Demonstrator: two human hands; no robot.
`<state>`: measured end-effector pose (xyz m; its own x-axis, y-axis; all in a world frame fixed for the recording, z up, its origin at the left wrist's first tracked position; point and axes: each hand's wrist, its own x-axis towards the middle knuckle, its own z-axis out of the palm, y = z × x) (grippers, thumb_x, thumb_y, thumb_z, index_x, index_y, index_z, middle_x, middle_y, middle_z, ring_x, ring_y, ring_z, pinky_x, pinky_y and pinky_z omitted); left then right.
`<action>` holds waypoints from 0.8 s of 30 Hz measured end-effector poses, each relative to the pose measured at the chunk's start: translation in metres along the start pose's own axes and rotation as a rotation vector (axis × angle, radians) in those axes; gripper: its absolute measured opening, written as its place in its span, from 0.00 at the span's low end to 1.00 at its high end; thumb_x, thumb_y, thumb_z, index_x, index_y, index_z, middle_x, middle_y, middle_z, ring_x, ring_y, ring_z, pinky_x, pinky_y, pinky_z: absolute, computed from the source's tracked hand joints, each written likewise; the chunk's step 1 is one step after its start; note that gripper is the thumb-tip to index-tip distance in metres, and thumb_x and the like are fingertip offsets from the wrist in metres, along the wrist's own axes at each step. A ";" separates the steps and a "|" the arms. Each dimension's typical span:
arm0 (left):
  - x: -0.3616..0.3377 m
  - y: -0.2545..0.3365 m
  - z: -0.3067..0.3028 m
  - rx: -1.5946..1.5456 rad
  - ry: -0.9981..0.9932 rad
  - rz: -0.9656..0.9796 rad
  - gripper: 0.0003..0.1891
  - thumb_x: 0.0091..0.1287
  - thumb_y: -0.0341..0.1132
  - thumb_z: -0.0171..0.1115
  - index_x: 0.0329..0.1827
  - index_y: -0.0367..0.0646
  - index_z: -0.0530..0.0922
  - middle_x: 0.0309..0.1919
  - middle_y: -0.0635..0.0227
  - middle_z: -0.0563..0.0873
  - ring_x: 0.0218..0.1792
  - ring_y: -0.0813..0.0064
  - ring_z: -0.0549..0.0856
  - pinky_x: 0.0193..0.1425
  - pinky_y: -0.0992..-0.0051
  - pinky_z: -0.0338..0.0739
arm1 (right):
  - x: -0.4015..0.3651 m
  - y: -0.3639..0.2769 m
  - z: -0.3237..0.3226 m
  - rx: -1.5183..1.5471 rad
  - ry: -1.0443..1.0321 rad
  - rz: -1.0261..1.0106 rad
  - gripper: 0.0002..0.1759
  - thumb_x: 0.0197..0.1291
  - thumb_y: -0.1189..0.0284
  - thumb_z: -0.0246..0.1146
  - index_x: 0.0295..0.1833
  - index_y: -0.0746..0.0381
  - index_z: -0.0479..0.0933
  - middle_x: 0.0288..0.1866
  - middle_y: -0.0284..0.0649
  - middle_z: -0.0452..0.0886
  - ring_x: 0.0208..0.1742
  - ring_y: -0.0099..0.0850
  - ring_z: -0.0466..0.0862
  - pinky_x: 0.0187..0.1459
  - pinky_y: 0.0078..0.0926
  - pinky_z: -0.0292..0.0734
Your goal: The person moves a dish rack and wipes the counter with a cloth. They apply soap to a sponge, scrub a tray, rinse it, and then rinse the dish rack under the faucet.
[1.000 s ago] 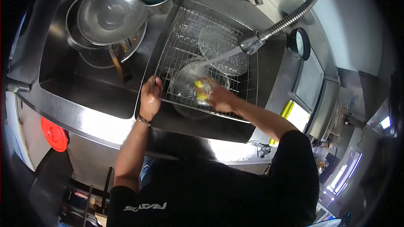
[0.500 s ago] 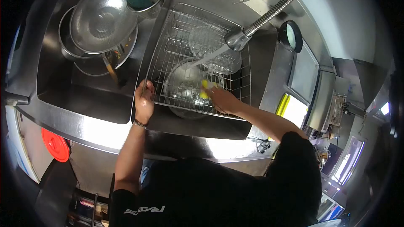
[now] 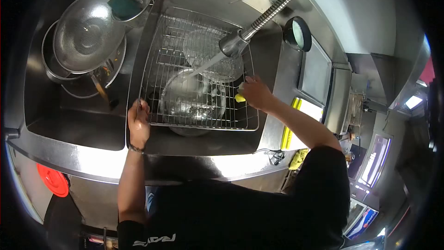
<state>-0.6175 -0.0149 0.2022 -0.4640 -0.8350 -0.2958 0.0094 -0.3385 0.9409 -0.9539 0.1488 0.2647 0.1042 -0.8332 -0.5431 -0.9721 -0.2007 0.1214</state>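
A wire basket (image 3: 209,128) lies over the right sink, tilted a little. My left hand (image 3: 138,122) is closed around its near left corner. Over at the basket's right side, my right hand (image 3: 257,93) pinches a yellow sponge (image 3: 240,97) against the wires. Water runs from the spray faucet (image 3: 232,45) through the mesh. Beneath the basket sits a round metal bowl (image 3: 169,106) with water in it. Behind it, a clear or wire-mesh round container (image 3: 231,67) shows through the wires; its material is hard to make out.
The left sink (image 3: 76,127) holds a large strainer (image 3: 88,34) on pots, a wooden-handled brush (image 3: 100,89) and a small strainer with a green scouring pad (image 3: 124,5). A black-rimmed bowl (image 3: 298,34) stands on the right ledge. A red lid (image 3: 52,179) is at lower left.
My right hand has moved with the sponge from the basket's middle to its right side. My left hand keeps its hold on the corner. The camera view has shifted slightly.
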 end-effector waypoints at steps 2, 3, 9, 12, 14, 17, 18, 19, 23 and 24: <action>0.000 -0.003 0.000 -0.052 0.018 -0.009 0.02 0.49 0.28 0.41 0.24 0.43 0.64 0.20 0.73 0.66 0.23 0.83 0.62 0.26 0.81 0.55 | 0.029 0.010 -0.021 0.013 -0.274 0.247 0.07 0.50 0.70 0.59 0.35 0.57 0.80 0.38 0.37 0.77 0.50 0.34 0.75 0.51 0.39 0.72; 0.000 -0.005 0.000 -0.104 0.034 -0.020 0.03 0.49 0.28 0.41 0.24 0.43 0.64 0.20 0.73 0.66 0.22 0.83 0.62 0.26 0.81 0.55 | 0.041 0.029 -0.023 -0.078 -0.156 0.334 0.07 0.50 0.70 0.59 0.35 0.58 0.80 0.38 0.38 0.78 0.49 0.34 0.76 0.49 0.36 0.73; 0.000 -0.001 -0.001 0.075 -0.005 0.023 0.03 0.51 0.29 0.41 0.24 0.42 0.65 0.20 0.72 0.68 0.22 0.82 0.64 0.26 0.80 0.58 | 0.112 0.139 0.054 -0.157 -0.108 0.192 0.14 0.48 0.71 0.60 0.43 0.58 0.79 0.49 0.43 0.77 0.51 0.40 0.77 0.48 0.38 0.73; 0.002 -0.001 -0.004 0.045 0.000 0.017 0.05 0.52 0.30 0.41 0.25 0.41 0.67 0.20 0.73 0.67 0.23 0.83 0.64 0.26 0.80 0.58 | 0.138 0.151 0.069 0.076 -0.202 0.135 0.15 0.53 0.70 0.58 0.48 0.56 0.78 0.52 0.43 0.76 0.53 0.43 0.76 0.52 0.43 0.71; -0.001 -0.008 -0.006 -0.054 0.021 0.015 0.05 0.52 0.30 0.41 0.26 0.41 0.67 0.20 0.74 0.67 0.23 0.83 0.64 0.26 0.80 0.58 | 0.157 0.154 0.039 0.204 -0.111 0.289 0.16 0.55 0.66 0.57 0.49 0.57 0.76 0.52 0.45 0.76 0.53 0.44 0.76 0.54 0.43 0.69; -0.001 0.003 0.000 0.005 0.028 -0.011 0.05 0.50 0.29 0.41 0.26 0.41 0.67 0.20 0.75 0.66 0.23 0.83 0.63 0.26 0.80 0.58 | 0.199 0.142 0.049 0.340 0.119 0.415 0.19 0.60 0.61 0.54 0.52 0.59 0.74 0.52 0.48 0.76 0.55 0.45 0.75 0.57 0.43 0.67; 0.001 0.006 -0.001 -0.008 0.020 -0.050 0.05 0.49 0.28 0.41 0.26 0.40 0.67 0.20 0.75 0.65 0.23 0.83 0.63 0.26 0.81 0.57 | 0.223 0.149 0.127 0.293 0.180 0.249 0.19 0.60 0.61 0.54 0.52 0.60 0.73 0.50 0.49 0.76 0.52 0.46 0.76 0.55 0.45 0.68; 0.000 0.008 -0.002 -0.017 0.009 -0.097 0.05 0.48 0.27 0.41 0.26 0.40 0.66 0.20 0.75 0.65 0.23 0.83 0.63 0.26 0.81 0.57 | 0.247 0.157 0.201 0.237 0.243 0.085 0.20 0.60 0.60 0.53 0.53 0.60 0.72 0.48 0.51 0.76 0.50 0.47 0.76 0.53 0.46 0.69; -0.001 0.008 -0.005 0.004 -0.007 -0.103 0.05 0.47 0.24 0.40 0.25 0.40 0.66 0.20 0.75 0.65 0.23 0.84 0.62 0.26 0.81 0.56 | 0.215 0.095 0.112 0.428 -0.142 0.313 0.17 0.54 0.66 0.55 0.48 0.60 0.73 0.44 0.48 0.77 0.46 0.45 0.78 0.49 0.45 0.71; 0.000 0.009 -0.002 0.006 0.007 -0.077 0.05 0.47 0.24 0.39 0.25 0.40 0.65 0.20 0.74 0.65 0.23 0.84 0.62 0.26 0.81 0.56 | 0.210 0.091 0.108 0.353 -0.121 0.360 0.15 0.52 0.67 0.56 0.45 0.61 0.75 0.42 0.47 0.77 0.45 0.44 0.78 0.47 0.44 0.72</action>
<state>-0.6152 -0.0189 0.2105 -0.4569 -0.8095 -0.3686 -0.0312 -0.3996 0.9162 -1.0432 0.0108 0.0722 -0.2552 -0.7475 -0.6133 -0.9556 0.2915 0.0422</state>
